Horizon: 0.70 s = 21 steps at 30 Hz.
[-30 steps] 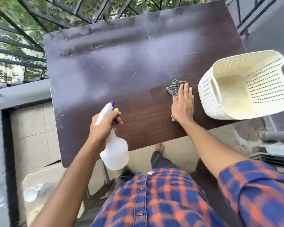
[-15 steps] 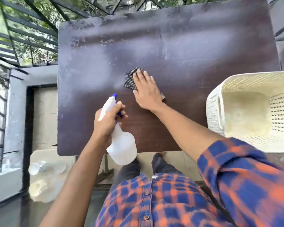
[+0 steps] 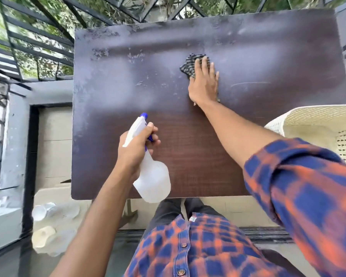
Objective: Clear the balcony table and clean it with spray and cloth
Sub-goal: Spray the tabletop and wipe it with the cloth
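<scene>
Over the table (image 3: 188,156), left hand (image 3: 136,148) grips spray bottle (image 3: 154,182) (fill level unclear).

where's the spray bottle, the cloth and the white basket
spray bottle (image 3: 154,182): head view, on its clear body
cloth (image 3: 189,63): head view, on its uncovered checked corner
white basket (image 3: 308,114): head view, on its perforated wall

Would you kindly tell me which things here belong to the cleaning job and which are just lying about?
In use: spray bottle, in the left hand; checked cloth, under the right hand; table.
Lying about: white basket; plastic cups on the floor.
</scene>
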Motion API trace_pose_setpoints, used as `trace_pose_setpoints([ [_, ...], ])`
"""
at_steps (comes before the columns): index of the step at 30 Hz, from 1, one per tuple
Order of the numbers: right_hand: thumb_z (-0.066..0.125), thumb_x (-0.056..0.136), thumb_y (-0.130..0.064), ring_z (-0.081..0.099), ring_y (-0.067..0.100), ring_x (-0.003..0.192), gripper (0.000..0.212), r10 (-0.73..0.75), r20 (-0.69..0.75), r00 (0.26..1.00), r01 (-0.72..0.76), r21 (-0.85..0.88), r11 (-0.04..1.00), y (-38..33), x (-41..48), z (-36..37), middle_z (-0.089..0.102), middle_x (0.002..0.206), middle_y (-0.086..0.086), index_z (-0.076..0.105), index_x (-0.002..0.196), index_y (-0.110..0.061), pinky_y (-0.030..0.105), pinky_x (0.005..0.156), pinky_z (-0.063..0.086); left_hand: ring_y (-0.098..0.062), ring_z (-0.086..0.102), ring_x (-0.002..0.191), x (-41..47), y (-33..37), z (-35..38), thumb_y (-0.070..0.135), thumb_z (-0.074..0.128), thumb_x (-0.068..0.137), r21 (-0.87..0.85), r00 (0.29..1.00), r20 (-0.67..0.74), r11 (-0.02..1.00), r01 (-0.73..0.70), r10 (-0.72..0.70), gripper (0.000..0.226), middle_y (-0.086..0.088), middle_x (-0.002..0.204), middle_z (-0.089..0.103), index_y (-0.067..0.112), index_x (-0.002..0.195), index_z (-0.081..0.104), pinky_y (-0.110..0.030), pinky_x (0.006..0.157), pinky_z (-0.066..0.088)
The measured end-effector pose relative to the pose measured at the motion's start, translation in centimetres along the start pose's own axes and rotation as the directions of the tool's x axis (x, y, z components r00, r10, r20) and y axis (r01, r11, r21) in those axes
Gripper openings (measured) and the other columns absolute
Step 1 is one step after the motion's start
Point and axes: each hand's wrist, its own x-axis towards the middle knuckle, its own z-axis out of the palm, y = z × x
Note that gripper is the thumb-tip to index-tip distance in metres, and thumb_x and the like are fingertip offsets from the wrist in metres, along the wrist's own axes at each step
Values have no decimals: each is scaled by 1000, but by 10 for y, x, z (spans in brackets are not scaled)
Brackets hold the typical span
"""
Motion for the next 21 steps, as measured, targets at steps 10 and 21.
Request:
trace_pose_setpoints([
  [10,53,99,-33,23,26,151,60,-373,97,923,377,-33,925,91,-151,7,24,165,0,34,155,-23,49,121,21,-19,66,69,15,2,-23,29,66,98,18,998,51,999,44,-44,19,0,69,63,17,83,71,-26,54,39],
  [21,45,94,-62,9,29,154,85,3,-3,1000,-4,-94,996,128,-291,30,12,167,8,19,159,-14,48,124,14,-14,68,68,13,-8,-23,28,66,96,97,986,163,995,27,-42,17,4,66,64,16,83,71,-18,49,40],
])
